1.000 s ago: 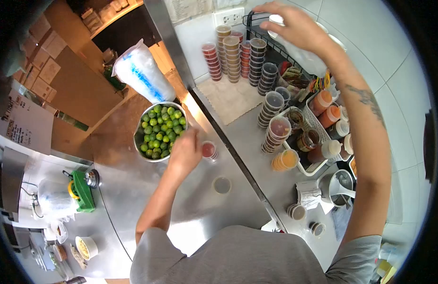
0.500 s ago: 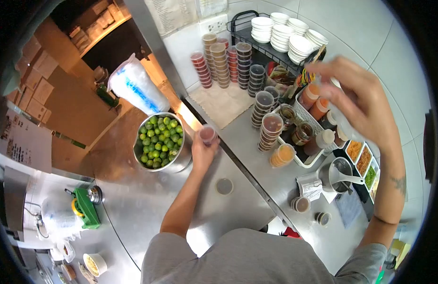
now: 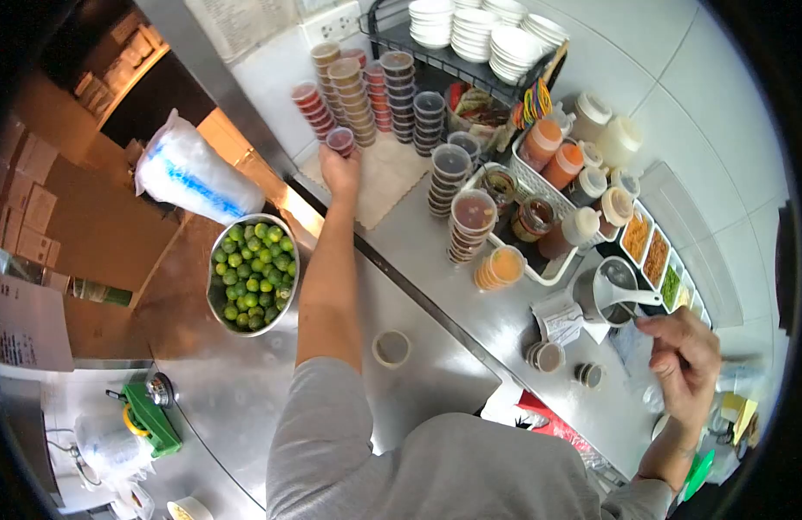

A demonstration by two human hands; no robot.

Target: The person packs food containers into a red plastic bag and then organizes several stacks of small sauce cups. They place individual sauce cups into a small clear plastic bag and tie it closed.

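Observation:
My left hand (image 3: 340,178) is closed around a small lidded sauce cup (image 3: 340,140) of dark red sauce. It is over a beige cloth, right in front of a stack of red sauce cups (image 3: 315,111). Over on the right, my right hand (image 3: 685,357) is closed, its fingertips on a thin dark utensil handle (image 3: 628,309) that sticks out of a metal pot (image 3: 589,297). The utensil's other end is hidden in the pot. A white-handled scoop (image 3: 637,295) also rests in that pot. A small round clear cup (image 3: 391,348) stands alone on the steel counter.
A pot of green limes (image 3: 254,276) stands left of my left arm. More stacked cups (image 3: 470,225), sauce bottles (image 3: 540,143) and garnish trays (image 3: 655,257) crowd the right side. White bowls (image 3: 496,35) fill a rack behind. A steel seam (image 3: 418,299) crosses the counter.
My left hand has moved away from me with the sauce cup, from beside the limes to the cup stacks. My right hand has come down from over the bottles to the metal pot.

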